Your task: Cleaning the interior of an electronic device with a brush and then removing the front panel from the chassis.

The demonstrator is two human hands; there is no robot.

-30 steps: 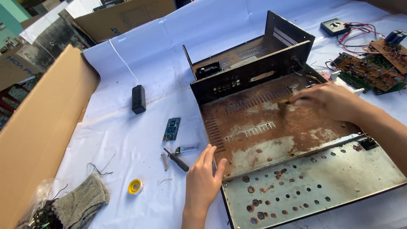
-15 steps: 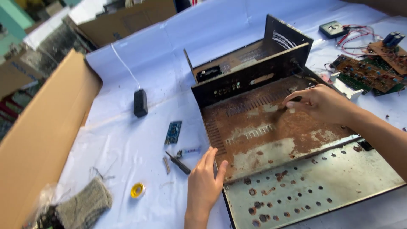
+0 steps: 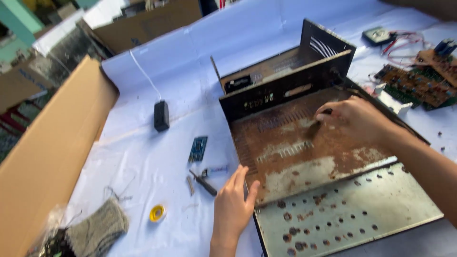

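Two hands are on my feed. At far left sits a cardboard box [image 3: 43, 157], then a small black adapter [image 3: 161, 115] and a yellow tape roll [image 3: 157, 212]. At lower centre my left hand [image 3: 233, 204] lies open, flat against the rusty metal chassis [image 3: 304, 157] edge. At right, my right hand [image 3: 359, 119] is closed on a small brush [image 3: 315, 127] touching the chassis floor.

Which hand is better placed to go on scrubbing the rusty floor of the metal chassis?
Right. The right hand is over the rusty chassis floor gripping a dark brush-like tool whose tip touches the rust. The left hand lies flat, empty, at the chassis's near-left edge, seemingly only steadying it.
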